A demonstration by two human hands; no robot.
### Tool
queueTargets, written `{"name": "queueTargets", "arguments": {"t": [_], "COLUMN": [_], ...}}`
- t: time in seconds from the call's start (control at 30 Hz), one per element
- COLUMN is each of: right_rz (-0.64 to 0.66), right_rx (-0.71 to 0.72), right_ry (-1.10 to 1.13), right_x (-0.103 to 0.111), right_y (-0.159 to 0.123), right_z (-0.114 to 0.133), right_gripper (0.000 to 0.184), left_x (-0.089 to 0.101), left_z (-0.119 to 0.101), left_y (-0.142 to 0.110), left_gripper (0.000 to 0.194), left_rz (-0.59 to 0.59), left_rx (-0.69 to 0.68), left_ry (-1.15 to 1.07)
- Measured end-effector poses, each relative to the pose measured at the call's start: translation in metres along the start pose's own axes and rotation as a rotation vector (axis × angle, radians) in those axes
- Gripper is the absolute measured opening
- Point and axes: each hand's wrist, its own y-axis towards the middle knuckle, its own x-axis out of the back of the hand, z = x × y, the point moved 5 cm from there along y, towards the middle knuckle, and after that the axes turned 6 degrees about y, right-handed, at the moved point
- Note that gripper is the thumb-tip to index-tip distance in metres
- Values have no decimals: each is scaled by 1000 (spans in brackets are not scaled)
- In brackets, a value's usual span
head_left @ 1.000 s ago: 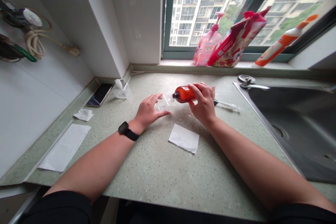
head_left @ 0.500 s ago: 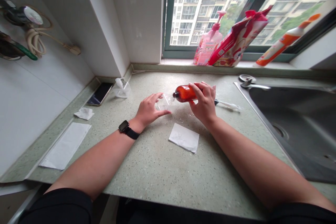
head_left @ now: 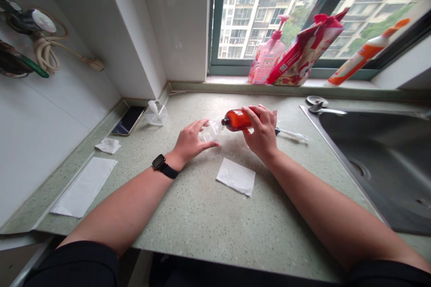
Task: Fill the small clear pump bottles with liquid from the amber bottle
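Observation:
An amber bottle [head_left: 237,119] lies nearly level in my right hand [head_left: 261,131], its uncapped dark neck pointing left. My left hand [head_left: 194,138], with a black watch on its wrist, is closed around a small clear plastic cup [head_left: 211,130]. The bottle's mouth is at the cup's rim, and clear liquid shows at the mouth. Just below them, a folded white tissue [head_left: 236,176] rests on the counter [head_left: 208,228]. Behind my right hand, a pump dispenser head with a clear tube [head_left: 293,136] lies on its side.
To the left are a phone [head_left: 128,120], a second clear cup [head_left: 156,113] with something white in it, a crumpled tissue [head_left: 108,145] and a long folded paper [head_left: 81,187]. A steel sink [head_left: 380,166] occupies the right. Bottles and a red bag [head_left: 308,49] line the windowsill.
Both hands, the bottle and the cup stay almost in place. The liquid at the bottle's mouth looks slightly different.

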Motion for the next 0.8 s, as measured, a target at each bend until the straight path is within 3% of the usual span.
{"name": "queueTargets", "arguments": {"t": [0.8], "right_rz": [21], "right_rx": [4], "right_ry": [-2], "right_x": [2], "right_y": [0], "right_z": [2], "right_gripper": [86], "left_x": [0], "left_z": [-1], "left_y": [0], "left_gripper": [98], "left_rz": [20], "left_rx": [-5], "left_ry": [11]}}
